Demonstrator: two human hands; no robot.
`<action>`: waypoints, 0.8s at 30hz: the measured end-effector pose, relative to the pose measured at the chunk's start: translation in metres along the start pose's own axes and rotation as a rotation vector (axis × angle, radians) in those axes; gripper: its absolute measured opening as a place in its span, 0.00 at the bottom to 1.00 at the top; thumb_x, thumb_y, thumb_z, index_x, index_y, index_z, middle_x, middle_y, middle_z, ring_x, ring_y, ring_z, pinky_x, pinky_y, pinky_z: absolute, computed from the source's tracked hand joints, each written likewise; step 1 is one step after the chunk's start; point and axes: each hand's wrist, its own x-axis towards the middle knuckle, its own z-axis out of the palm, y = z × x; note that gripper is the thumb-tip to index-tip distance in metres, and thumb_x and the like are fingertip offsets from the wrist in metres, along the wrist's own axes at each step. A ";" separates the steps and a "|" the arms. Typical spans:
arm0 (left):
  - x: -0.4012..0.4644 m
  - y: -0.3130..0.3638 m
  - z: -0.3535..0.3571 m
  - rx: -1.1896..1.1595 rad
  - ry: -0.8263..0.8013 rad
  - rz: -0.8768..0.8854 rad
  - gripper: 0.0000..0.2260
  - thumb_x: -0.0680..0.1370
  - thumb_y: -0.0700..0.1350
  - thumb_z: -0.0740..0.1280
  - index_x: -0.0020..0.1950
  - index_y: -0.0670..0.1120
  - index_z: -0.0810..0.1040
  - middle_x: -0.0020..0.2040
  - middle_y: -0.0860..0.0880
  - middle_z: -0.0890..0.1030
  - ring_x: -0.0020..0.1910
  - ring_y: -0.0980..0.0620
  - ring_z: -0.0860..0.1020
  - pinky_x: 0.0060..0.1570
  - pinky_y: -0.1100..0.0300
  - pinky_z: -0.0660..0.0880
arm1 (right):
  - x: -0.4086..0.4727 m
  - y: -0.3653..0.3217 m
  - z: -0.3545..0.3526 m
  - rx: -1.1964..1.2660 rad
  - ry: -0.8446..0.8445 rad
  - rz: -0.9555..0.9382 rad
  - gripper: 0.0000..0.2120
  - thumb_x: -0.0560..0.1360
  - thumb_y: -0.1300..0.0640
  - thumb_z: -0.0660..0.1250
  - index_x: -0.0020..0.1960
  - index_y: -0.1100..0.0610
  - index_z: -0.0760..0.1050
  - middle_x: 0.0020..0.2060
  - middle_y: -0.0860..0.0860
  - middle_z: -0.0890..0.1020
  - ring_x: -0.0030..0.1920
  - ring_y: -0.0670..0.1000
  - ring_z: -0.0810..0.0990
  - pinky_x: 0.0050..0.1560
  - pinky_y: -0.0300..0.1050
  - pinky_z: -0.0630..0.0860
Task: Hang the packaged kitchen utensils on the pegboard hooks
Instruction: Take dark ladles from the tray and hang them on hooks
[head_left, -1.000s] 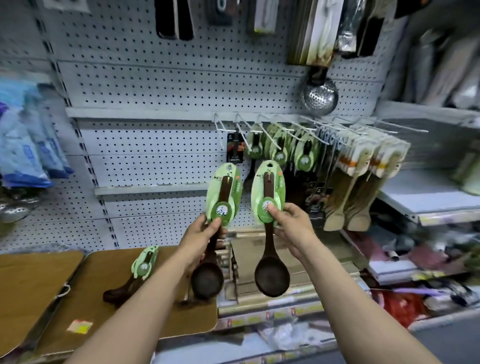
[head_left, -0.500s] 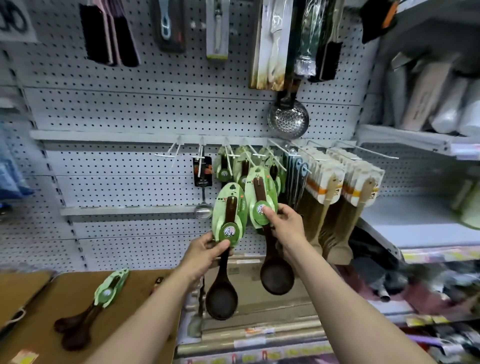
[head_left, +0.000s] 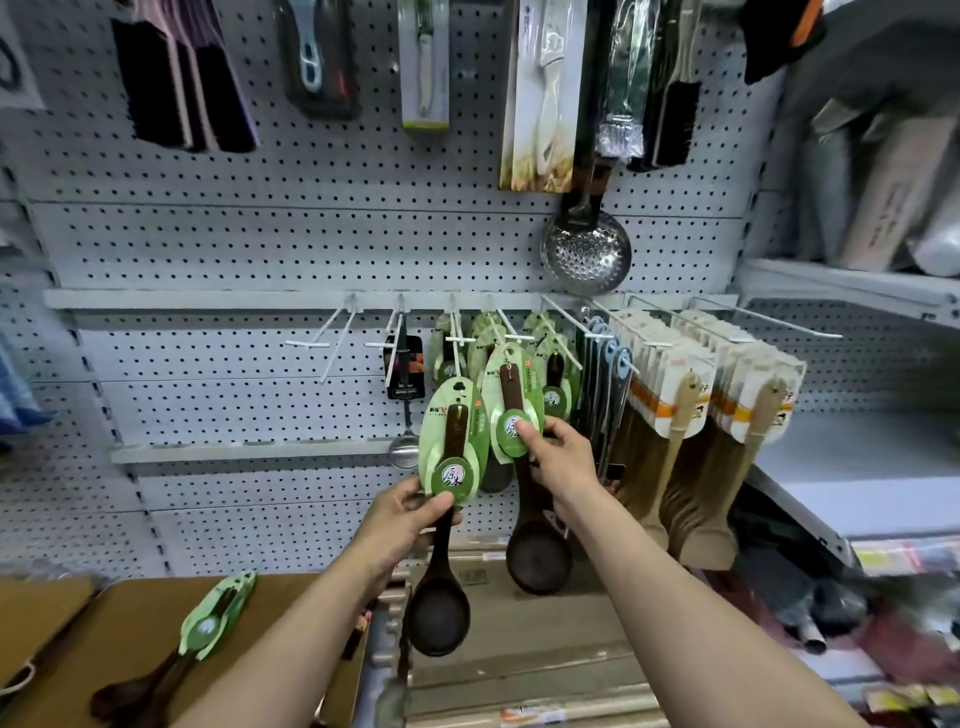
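My left hand (head_left: 410, 512) grips a dark wooden spoon on a green card (head_left: 453, 441), held upright below the hooks. My right hand (head_left: 558, 457) pinches a second carded spoon (head_left: 514, 410) by its round label. The top of this card is up at a white peg hook (head_left: 506, 332) where more green-carded spoons (head_left: 550, 374) hang. Whether the card's hole is over the hook tip I cannot tell. Another carded spoon (head_left: 215, 618) lies on the brown board at lower left.
Two bare white hooks (head_left: 322, 338) stick out left of the spoons, then a small ladle (head_left: 405, 415). Carded pale wooden spatulas (head_left: 691, 395) hang on the right, a steel skimmer (head_left: 586, 254) above. Brushes and peelers hang on the pegboard (head_left: 260, 249) higher up. Shelves (head_left: 852, 291) lie right.
Both hands have carried their spoons up and closer to the pegboard. The right spoon's card has reached the hook with the other green cards. The view has tilted upward.
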 end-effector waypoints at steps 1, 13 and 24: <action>0.004 0.000 -0.001 -0.009 -0.004 -0.002 0.12 0.78 0.41 0.68 0.61 0.45 0.77 0.51 0.46 0.86 0.50 0.48 0.84 0.51 0.52 0.81 | 0.006 0.001 0.001 0.002 -0.001 0.004 0.10 0.73 0.50 0.75 0.52 0.52 0.82 0.44 0.52 0.87 0.48 0.53 0.86 0.54 0.53 0.82; 0.024 -0.004 -0.024 -0.031 0.025 -0.026 0.12 0.78 0.40 0.68 0.62 0.45 0.77 0.52 0.45 0.85 0.52 0.46 0.84 0.58 0.46 0.78 | 0.063 0.004 0.020 0.006 -0.032 0.105 0.11 0.76 0.51 0.73 0.55 0.52 0.80 0.49 0.48 0.85 0.49 0.47 0.82 0.45 0.41 0.77; 0.018 -0.005 -0.013 -0.065 0.051 0.002 0.12 0.78 0.40 0.68 0.62 0.43 0.76 0.53 0.44 0.85 0.52 0.45 0.84 0.58 0.45 0.78 | 0.003 -0.017 0.039 -0.214 0.096 0.008 0.17 0.77 0.43 0.69 0.57 0.54 0.78 0.52 0.46 0.81 0.54 0.48 0.79 0.59 0.46 0.75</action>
